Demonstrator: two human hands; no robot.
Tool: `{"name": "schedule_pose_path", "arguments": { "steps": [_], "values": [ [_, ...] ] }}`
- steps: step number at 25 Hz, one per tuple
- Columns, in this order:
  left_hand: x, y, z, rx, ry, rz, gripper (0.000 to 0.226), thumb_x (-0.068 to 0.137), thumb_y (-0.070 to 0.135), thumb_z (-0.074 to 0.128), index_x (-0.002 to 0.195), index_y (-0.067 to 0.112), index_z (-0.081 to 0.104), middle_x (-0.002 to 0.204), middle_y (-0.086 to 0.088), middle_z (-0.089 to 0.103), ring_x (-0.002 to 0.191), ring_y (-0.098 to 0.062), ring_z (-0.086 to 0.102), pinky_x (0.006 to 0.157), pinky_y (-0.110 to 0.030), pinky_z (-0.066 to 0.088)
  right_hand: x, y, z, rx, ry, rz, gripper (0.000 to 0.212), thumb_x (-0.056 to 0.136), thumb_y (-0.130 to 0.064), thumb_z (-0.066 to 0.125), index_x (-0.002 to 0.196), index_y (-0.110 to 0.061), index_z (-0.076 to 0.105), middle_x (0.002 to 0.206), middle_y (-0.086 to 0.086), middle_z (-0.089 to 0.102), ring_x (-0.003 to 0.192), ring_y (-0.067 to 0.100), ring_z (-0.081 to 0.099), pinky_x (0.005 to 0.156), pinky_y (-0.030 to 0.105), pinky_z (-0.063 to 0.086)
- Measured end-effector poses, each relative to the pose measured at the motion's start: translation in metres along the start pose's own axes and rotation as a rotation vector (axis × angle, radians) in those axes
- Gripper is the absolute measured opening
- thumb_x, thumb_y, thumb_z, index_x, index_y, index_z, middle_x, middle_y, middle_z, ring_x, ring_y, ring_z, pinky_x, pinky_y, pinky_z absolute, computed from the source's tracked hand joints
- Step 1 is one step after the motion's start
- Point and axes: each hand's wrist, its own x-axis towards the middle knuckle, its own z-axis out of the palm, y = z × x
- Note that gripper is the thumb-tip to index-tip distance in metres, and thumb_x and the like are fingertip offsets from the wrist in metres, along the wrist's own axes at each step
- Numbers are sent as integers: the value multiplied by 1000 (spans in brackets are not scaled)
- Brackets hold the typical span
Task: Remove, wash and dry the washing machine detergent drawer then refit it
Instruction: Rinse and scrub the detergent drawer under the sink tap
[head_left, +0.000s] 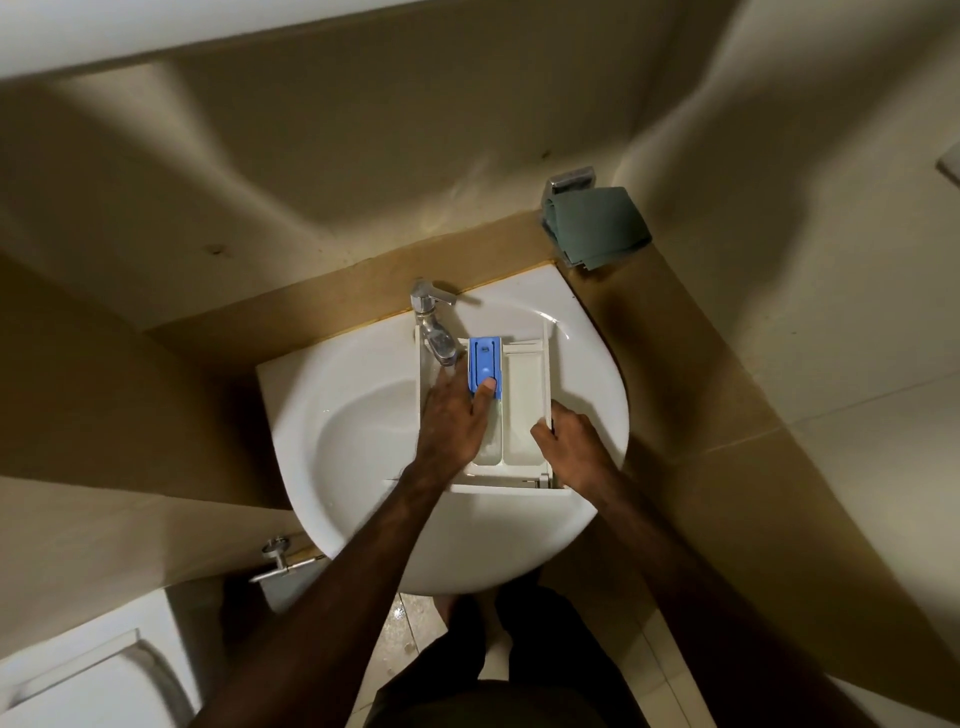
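White plastic detergent drawer (524, 400) sits in the one sink (363, 447), right under the single chrome tap (434, 332). Left hand (454, 421) lies across the drawer, fingers fairly straight, thumb pressing its one blue insert (484, 364). Right hand (574, 447) grips the drawer's right wall. One green cloth (597, 226) hangs behind the sink.

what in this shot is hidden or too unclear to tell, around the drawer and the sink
Head view, the only one:
- Left compartment of the detergent drawer: covered by the left hand.
- Water from the tap: spout mouth hidden by that hand, flow unclear.
- Right hand fingertips: curled over the drawer's right wall, out of sight.
- Markings on the blue insert: too small.
- Sink drain: not visible.
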Motion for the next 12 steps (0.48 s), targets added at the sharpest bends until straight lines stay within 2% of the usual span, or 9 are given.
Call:
{"name": "schedule_pose_path", "arguments": {
  "steps": [2, 4, 6, 9, 10, 12],
  "values": [
    [-6, 4, -4, -24, -31, -46, 60, 107, 58, 37, 156, 23, 43, 145, -1, 60, 130, -20, 59, 111, -49, 51, 1, -1, 2, 6, 4, 11, 20, 102, -20, 52, 114, -10, 64, 94, 3, 71, 74, 20, 64, 69, 33, 51],
    [-20, 9, -6, 33, -52, -59, 56, 109, 46, 41, 159, 21, 38, 147, -4, 60, 130, -26, 61, 109, -44, 51, 3, 0, 5, 30, -4, 17, 25, 101, -21, 52, 117, -7, 65, 102, 8, 75, 82, 25, 69, 75, 42, 60],
    [-40, 17, -9, 245, -127, -108, 57, 112, 40, 38, 162, 17, 29, 145, -10, 62, 124, -34, 64, 102, -44, 52, 2, 0, 7, 50, -9, 10, 29, 100, -24, 52, 119, -7, 65, 109, 10, 75, 89, 26, 72, 81, 47, 62],
    [-69, 29, -12, 574, -218, -196, 57, 113, 39, 29, 162, 10, 25, 135, -18, 67, 119, -38, 66, 100, -44, 49, 3, 1, 11, 33, 5, 7, 33, 97, -29, 50, 116, -6, 63, 104, 12, 75, 88, 28, 72, 79, 52, 62],
    [-72, 31, -13, 584, -207, -196, 55, 113, 38, 28, 161, 10, 27, 135, -18, 67, 119, -37, 66, 101, -44, 49, 3, 1, 12, 23, 7, 5, 32, 97, -28, 50, 115, -5, 63, 102, 13, 75, 86, 29, 72, 79, 51, 62],
    [-66, 28, -13, 407, -158, -158, 55, 112, 35, 34, 161, 12, 27, 146, -15, 60, 127, -35, 62, 107, -44, 47, 4, 0, 11, 6, 14, 13, 32, 97, -27, 50, 114, -4, 64, 100, 14, 75, 86, 31, 71, 78, 50, 61]
  ]
}}
